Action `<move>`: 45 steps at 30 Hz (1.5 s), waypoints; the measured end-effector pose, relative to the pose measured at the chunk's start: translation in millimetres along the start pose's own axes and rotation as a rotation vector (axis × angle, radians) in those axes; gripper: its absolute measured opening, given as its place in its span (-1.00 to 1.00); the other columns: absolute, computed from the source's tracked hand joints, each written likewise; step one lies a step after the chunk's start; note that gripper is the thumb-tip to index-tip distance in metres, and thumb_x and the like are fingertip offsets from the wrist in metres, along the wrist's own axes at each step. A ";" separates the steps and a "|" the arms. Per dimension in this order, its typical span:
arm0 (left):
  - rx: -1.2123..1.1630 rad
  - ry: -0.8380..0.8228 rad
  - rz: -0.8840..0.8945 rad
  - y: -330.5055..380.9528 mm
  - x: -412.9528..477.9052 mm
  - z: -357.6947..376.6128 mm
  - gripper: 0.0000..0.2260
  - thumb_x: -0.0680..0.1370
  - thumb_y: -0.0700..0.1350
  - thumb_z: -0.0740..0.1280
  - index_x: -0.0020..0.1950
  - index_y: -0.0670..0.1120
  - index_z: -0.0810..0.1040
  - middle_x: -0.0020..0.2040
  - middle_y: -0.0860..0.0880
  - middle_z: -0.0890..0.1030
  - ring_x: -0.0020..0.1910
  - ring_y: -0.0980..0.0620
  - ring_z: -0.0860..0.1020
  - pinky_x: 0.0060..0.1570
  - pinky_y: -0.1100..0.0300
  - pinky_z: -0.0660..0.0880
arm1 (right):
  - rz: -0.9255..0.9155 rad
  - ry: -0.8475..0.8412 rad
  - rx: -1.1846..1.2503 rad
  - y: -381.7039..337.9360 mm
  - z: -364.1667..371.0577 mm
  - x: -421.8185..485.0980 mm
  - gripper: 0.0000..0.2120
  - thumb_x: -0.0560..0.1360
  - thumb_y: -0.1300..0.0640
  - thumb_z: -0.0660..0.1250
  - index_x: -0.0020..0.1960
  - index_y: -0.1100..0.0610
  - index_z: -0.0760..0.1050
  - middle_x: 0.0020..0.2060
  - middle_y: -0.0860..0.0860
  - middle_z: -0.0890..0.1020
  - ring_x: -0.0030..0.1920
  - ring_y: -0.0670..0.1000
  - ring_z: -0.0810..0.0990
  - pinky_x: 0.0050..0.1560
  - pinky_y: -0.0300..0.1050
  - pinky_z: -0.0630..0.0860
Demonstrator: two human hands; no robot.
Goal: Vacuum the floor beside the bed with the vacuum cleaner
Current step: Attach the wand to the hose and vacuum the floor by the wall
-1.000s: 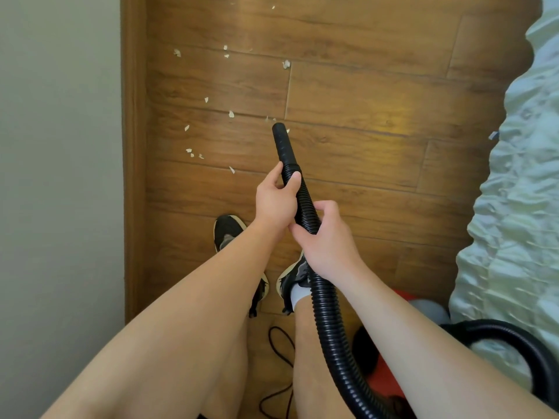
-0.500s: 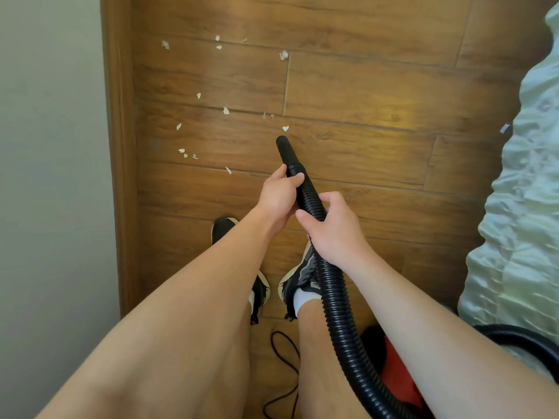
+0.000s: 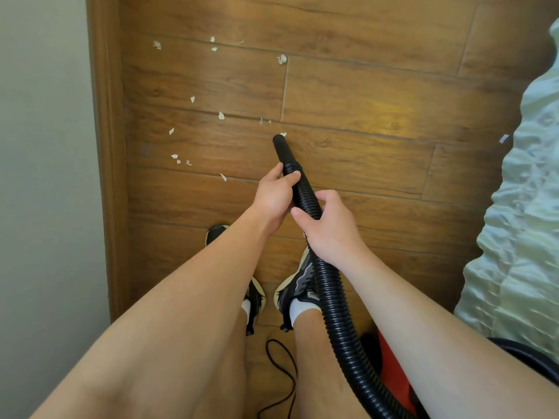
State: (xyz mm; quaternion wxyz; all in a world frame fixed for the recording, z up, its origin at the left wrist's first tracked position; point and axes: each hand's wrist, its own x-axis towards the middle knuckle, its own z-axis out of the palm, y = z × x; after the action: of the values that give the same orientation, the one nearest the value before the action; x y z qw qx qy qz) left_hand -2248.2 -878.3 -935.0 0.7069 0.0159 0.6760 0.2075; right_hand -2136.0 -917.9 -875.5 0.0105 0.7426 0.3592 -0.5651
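A black ribbed vacuum hose (image 3: pixel 335 300) runs up from the bottom right and ends in a smooth black nozzle (image 3: pixel 282 151) pointing down at the wooden floor (image 3: pixel 363 122). My left hand (image 3: pixel 273 199) grips the hose just behind the nozzle. Lower on the hose, my right hand (image 3: pixel 328 226) holds it with curled fingers. Several white paper scraps (image 3: pixel 221 115) lie scattered on the floor to the left of and beyond the nozzle; one scrap (image 3: pixel 283 134) sits right at the nozzle tip. The red vacuum body (image 3: pixel 390 367) shows partly behind my right arm.
A pale wall (image 3: pixel 45 176) with a wooden skirting board (image 3: pixel 106 146) borders the floor on the left. The bed with rumpled pale bedding (image 3: pixel 520 237) borders it on the right. My two shoes (image 3: pixel 298 281) stand on the floor, and a black power cord (image 3: pixel 281 373) loops behind them.
The nozzle and both hands have drawn back toward me, then held close to the scrap at the tip. The view shifted slightly.
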 end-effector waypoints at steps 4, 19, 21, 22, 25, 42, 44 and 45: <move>-0.015 0.000 -0.004 8.4 4.2 -4.5 -0.41 0.67 -0.22 0.28 0.66 -0.07 0.14 0.42 -0.15 0.50 0.23 -0.10 0.60 0.15 0.06 0.59 | -0.013 -0.009 -0.003 -8.4 3.1 5.4 -0.46 0.56 -0.12 0.38 0.44 0.04 0.31 0.00 0.04 0.66 -0.17 -0.03 0.65 -0.32 -0.18 0.45; -0.035 -0.001 0.020 32.6 16.0 -32.3 -0.41 0.66 -0.21 0.30 0.65 -0.05 0.16 0.43 -0.14 0.50 0.24 -0.09 0.60 0.12 0.10 0.60 | -0.034 -0.034 -0.028 -39.8 16.2 18.3 -0.50 0.57 -0.12 0.36 0.40 0.03 0.32 -0.08 -0.01 0.65 -0.20 -0.04 0.66 -0.32 -0.15 0.51; -0.045 0.004 0.019 33.3 15.8 -36.8 -0.40 0.65 -0.21 0.31 0.65 -0.06 0.17 0.43 -0.15 0.50 0.23 -0.10 0.60 0.10 0.09 0.60 | -0.033 -0.045 -0.031 -43.3 17.3 17.8 -0.52 0.57 -0.12 0.36 0.39 0.02 0.33 -0.09 -0.01 0.65 -0.21 -0.03 0.67 -0.30 -0.13 0.55; -0.048 0.008 0.018 33.0 15.2 -39.4 -0.41 0.65 -0.21 0.31 0.65 -0.06 0.18 0.43 -0.15 0.50 0.22 -0.09 0.61 0.09 0.09 0.61 | -0.033 -0.052 -0.035 -44.6 17.8 16.9 -0.52 0.57 -0.11 0.37 0.39 0.02 0.33 -0.08 -0.01 0.66 -0.21 -0.03 0.67 -0.28 -0.09 0.59; -0.060 0.021 0.016 31.8 10.7 -48.2 -0.41 0.65 -0.20 0.32 0.64 -0.06 0.19 0.41 -0.14 0.52 0.15 -0.06 0.63 -0.05 0.14 0.62 | -0.036 -0.081 -0.053 -47.2 21.6 13.5 -0.54 0.57 -0.11 0.36 0.39 0.01 0.34 -0.08 0.00 0.66 -0.21 0.00 0.68 -0.19 0.02 0.67; -0.115 0.087 -0.020 -13.8 -14.9 -89.4 -0.41 0.65 -0.16 0.34 0.64 -0.01 0.20 0.39 -0.13 0.54 0.20 -0.08 0.62 0.05 0.08 0.61 | -0.034 -0.159 -0.166 -34.3 56.3 -14.7 -0.58 0.57 -0.11 0.36 0.35 0.01 0.38 -0.12 0.04 0.68 -0.23 0.06 0.69 -0.19 0.07 0.67; -0.127 0.095 -0.024 -17.9 -17.6 -93.7 -0.40 0.65 -0.16 0.34 0.64 -0.02 0.18 0.40 -0.13 0.53 0.20 -0.08 0.62 0.00 0.11 0.60 | -0.040 -0.163 -0.183 -32.6 60.6 -16.5 -0.56 0.56 -0.11 0.36 0.36 0.02 0.38 -0.12 0.03 0.68 -0.23 0.05 0.69 -0.20 0.05 0.67; -0.131 0.100 -0.023 -19.1 -19.0 -96.1 -0.40 0.65 -0.16 0.34 0.64 -0.02 0.17 0.40 -0.13 0.52 0.20 -0.08 0.62 -0.01 0.12 0.60 | -0.041 -0.164 -0.189 -32.3 63.1 -17.1 -0.56 0.56 -0.11 0.37 0.36 0.02 0.38 -0.12 0.03 0.68 -0.23 0.04 0.68 -0.20 0.04 0.66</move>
State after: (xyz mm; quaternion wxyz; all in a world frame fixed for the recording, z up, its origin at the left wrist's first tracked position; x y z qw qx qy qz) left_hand -2335.5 -926.5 -930.9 0.6742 -0.0486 0.6955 0.2438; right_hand -2207.9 -929.4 -871.2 0.0982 0.6820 0.4242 -0.5876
